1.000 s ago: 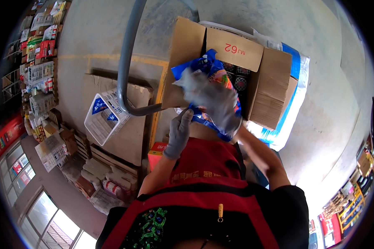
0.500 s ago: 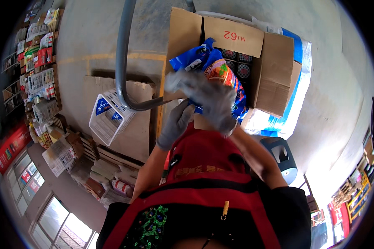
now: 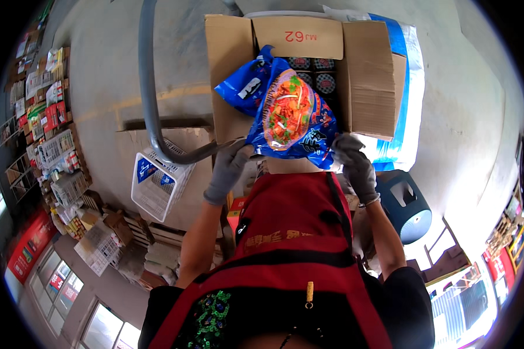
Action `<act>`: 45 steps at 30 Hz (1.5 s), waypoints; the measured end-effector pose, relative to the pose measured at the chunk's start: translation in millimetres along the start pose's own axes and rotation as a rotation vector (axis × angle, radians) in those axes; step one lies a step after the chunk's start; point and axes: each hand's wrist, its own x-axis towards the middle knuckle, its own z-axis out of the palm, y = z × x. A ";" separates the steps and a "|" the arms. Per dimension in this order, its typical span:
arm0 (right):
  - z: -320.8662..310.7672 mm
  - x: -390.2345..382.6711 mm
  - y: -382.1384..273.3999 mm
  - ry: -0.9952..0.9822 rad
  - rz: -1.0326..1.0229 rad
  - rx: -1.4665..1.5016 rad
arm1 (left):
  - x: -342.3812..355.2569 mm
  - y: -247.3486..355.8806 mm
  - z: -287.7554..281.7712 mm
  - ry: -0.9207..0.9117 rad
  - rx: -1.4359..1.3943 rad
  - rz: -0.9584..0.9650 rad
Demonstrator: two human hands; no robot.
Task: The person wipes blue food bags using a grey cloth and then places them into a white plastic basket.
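In the head view, your left hand (image 3: 230, 170) pinched the lower left corner of the blue bag (image 3: 291, 110), and your right hand (image 3: 358, 166) gripped its lower right corner. The bag lay across the near left part of the open cardboard box (image 3: 368, 87). Dark round-topped containers (image 3: 324, 82) showed inside the box. A white basket (image 3: 156, 187) sat left of the box, a dark blue stool (image 3: 404, 206) near its right front.

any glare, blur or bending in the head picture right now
Head view: glare whitens the floor at right and the lower-left windows; head view: the stacked goods at left look bowed along the dark rim; head view: the blue bag looks fairly sharp.
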 end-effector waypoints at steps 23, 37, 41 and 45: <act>16.9 96.7 -94.7 0.322 -0.157 0.128 | -63.0 88.5 -2.8 0.173 0.413 -0.145; 65.9 135.4 -77.3 0.039 0.217 -0.062 | 49.8 69.0 -20.3 -0.094 0.515 -0.131; 72.0 159.3 -134.7 0.008 -0.007 0.028 | 106.7 40.8 -22.0 -0.016 -0.210 -0.425; 79.3 179.9 -160.4 -0.041 -0.133 0.119 | 102.4 35.5 -24.3 -0.030 -0.346 -0.424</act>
